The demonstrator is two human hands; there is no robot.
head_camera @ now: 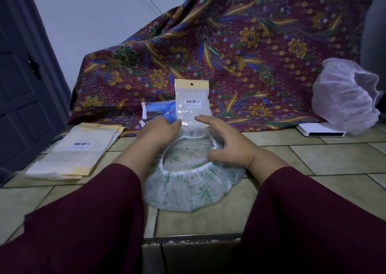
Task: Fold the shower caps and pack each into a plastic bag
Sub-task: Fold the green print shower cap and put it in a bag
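- Shower cap (pixel 194 181), clear with green print — lying opening-up on the tiled floor (pixel 302 161) between both forearms, elastic rim spread in a ring.
- Left hand (pixel 158 133) at the far-left rim, fingers curled down; actual pinch hidden, cannot tell.
- Right hand (pixel 227 142) over the right rim, fingers loosely spread and bent, thumb on the elastic, nothing clearly gripped.
- Best to pinch opposite rim points, press air out, then fold in half — edges matched.
- Keep narrow enough for the packaged bag (pixel 191 102) leaning just behind; spare flat bags (pixel 73 154) well left.
- Mind the slippery film springing open.
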